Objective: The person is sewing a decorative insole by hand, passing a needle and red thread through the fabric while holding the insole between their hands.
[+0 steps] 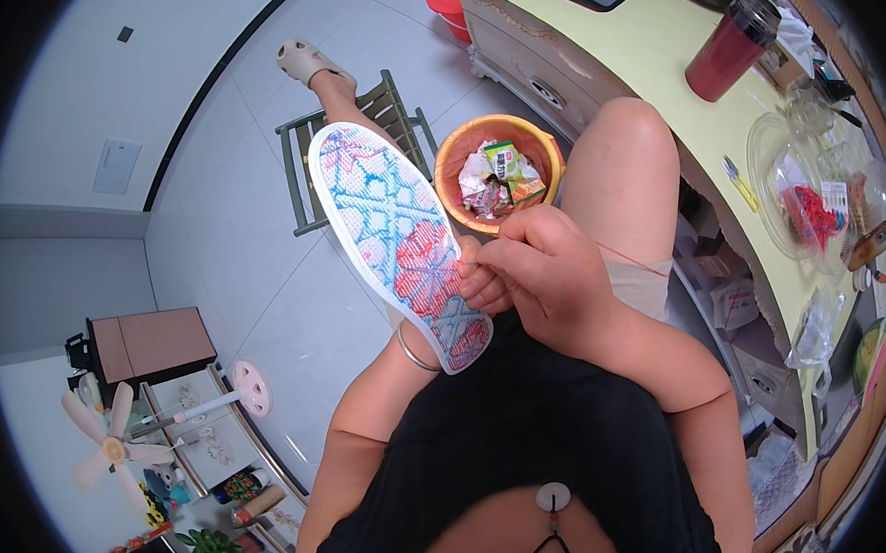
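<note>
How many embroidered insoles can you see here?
1. The insole is held up over the lap by the left hand, mostly hidden behind it, while the right hand pinches at its edge. Others may be hidden among the clutter on the table.

Both forearms enter from lower edge, elbows bent, hands meeting at frame centre above lap. Left hand (479, 285) mostly hidden; only curled fingertips visible, wrist angled upward, grip closed. Right hand (543, 266) back toward camera, fingers folded into tight pinch at upper left of fist, touching left fingertips. Right forearm runs diagonally from lower right. Both wrists flexed.
</note>
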`<state>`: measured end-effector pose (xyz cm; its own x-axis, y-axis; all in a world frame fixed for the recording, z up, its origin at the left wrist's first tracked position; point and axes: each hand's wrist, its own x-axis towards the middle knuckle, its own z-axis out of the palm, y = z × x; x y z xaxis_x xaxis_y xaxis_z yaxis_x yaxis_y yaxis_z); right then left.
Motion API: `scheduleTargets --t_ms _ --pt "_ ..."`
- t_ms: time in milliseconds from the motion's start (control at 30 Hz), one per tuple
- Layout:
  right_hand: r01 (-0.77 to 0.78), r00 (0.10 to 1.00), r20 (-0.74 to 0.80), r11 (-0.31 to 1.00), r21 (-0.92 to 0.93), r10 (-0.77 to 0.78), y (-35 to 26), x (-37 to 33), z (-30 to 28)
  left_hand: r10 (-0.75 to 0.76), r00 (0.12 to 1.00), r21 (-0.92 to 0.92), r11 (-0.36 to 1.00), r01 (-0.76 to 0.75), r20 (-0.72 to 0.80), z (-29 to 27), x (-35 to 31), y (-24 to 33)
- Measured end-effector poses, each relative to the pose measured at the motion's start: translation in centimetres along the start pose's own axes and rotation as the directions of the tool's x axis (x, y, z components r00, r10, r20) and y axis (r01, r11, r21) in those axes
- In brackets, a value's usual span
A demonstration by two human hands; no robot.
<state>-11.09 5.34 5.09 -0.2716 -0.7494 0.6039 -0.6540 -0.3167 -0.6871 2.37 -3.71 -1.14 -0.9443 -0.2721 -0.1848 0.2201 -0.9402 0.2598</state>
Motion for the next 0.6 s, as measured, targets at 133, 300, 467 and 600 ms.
scheduleTargets --t_ms 133,300,467,600 --pt "0.032 0.999 0.003 0.999 -0.015 -0.032 0.3 -0.2 0.0 -0.001 1.0 0.024 1.0 0.002 -0.027 0.2 -0.3 -0.2" --pt "0.017 1.0 0.024 0.999 -0.038 -0.016 0.2 -0.4 -0.1 0.014 0.998 0.062 0.998 -0.018 0.053 0.4 -0.1 -0.2" --pt "0.017 1.0 0.026 0.999 -0.033 -0.016 0.3 -0.4 -0.2 -0.009 1.0 0.086 0.996 0.011 -0.026 0.9 -0.1 -0.2" --pt "0.022 0.999 0.048 0.998 -0.05 -0.02 0.2 -0.5 -0.4 -0.007 0.996 0.096 0.995 -0.002 0.093 0.7 0.1 -0.1"
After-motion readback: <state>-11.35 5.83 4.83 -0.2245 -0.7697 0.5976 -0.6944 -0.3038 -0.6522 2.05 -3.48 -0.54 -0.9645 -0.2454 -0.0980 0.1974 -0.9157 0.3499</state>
